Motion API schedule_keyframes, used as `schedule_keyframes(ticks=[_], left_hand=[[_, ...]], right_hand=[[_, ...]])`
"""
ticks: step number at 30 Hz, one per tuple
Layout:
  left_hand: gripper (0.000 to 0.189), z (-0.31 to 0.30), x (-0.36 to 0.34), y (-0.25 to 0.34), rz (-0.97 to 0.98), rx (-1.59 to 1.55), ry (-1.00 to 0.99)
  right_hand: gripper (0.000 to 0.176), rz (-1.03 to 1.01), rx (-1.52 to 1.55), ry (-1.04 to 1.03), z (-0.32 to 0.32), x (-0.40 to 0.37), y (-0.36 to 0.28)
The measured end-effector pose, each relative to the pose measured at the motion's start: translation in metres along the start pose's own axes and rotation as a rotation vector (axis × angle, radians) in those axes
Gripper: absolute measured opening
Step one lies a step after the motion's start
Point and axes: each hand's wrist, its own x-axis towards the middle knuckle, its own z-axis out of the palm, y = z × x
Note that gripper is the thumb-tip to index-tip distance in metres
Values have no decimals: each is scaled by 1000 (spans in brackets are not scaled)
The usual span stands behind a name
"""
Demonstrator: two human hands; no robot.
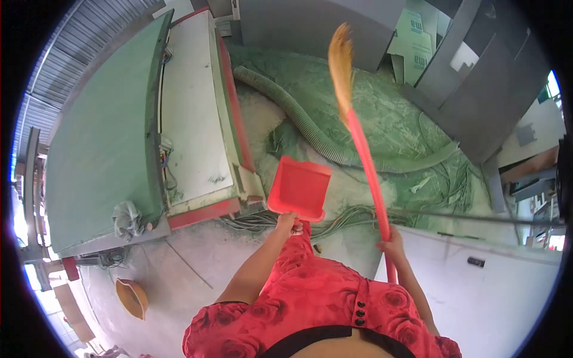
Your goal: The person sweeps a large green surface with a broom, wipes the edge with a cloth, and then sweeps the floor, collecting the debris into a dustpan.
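Observation:
My left hand (289, 223) is wrapped round the short handle of a red plastic dustpan (303, 184). The pan points away from me over the floor, and its inside looks bare. In my right hand (391, 243) is a broom (369, 166) with a long red handle, gripped low on the shaft. Its yellow bristles (341, 65) point up and away from me, raised above the dusty floor. The lower end of the handle passes in front of my right side.
A ribbed hose (304, 126) curves across the green-dusted floor (388, 107). Several cables (253, 222) lie near my feet. A large machine with a green panel (110, 149) stands left, a white panel (471, 292) right. An orange basin (131, 298) sits at lower left.

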Motion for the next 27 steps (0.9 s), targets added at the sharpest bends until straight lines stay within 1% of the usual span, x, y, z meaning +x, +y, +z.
schedule_keyframes(ticks=[2, 4, 5, 7, 9, 10, 11, 12, 13, 14, 16, 17, 18, 19, 20, 21, 22, 24, 27], left_hand=[[18, 2, 29, 10, -49, -74, 2], [19, 4, 51, 24, -70, -99, 83], [20, 5, 57, 31, -86, -124, 96], [19, 7, 68, 48, -102, -130, 138], [19, 4, 78, 52, -127, -117, 180], [20, 0, 84, 55, -153, -124, 166], [20, -4, 90, 58, -176, -131, 151], [20, -7, 94, 60, -178, -139, 156], [21, -9, 99, 60, -186, -150, 185], [23, -12, 104, 60, -192, -160, 213], [24, -16, 116, 60, -217, -155, 250], [25, -19, 121, 53, -242, -140, 283], [25, -21, 125, 45, -250, -146, 290], [25, -24, 131, 39, -217, -157, 279], [24, -24, 133, 40, -178, -165, 269], [24, -23, 135, 43, -168, -162, 277], [24, -18, 127, 50, -171, -142, 304], [23, -15, 125, 44, -189, -110, 335], [24, -12, 136, 33, -176, -174, 329]], right_hand=[[42, 22, -2, -39, 14, 42, -27], [32, 21, -10, -93, 27, 83, -68], [32, 31, -39, -117, 31, 100, -75], [26, 6, -114, -179, 47, 142, -89], [25, 16, -158, -229, 60, 165, -129], [24, 16, -189, -258, 67, 176, -144], [24, 19, -196, -269, 76, 193, -142], [24, -107, -244, -264, 89, 213, -131], [24, -232, -292, -259, 99, 226, -134], [24, -233, -297, -267, 105, 239, -138], [33, -193, -346, -337, 123, 269, -150], [33, -189, -351, -347, 130, 281, -161], [34, -230, -452, -349, 138, 294, -173], [34, -276, -547, -348, 146, 307, -182], [34, -279, -541, -353, 155, 318, -188], [35, -317, -604, -340, 165, 332, -194], [37, -349, -666, -326, 176, 346, -198], [35, -344, -681, -350, 199, 374, -194], [34, -319, -725, -396, 222, 402, -190]])
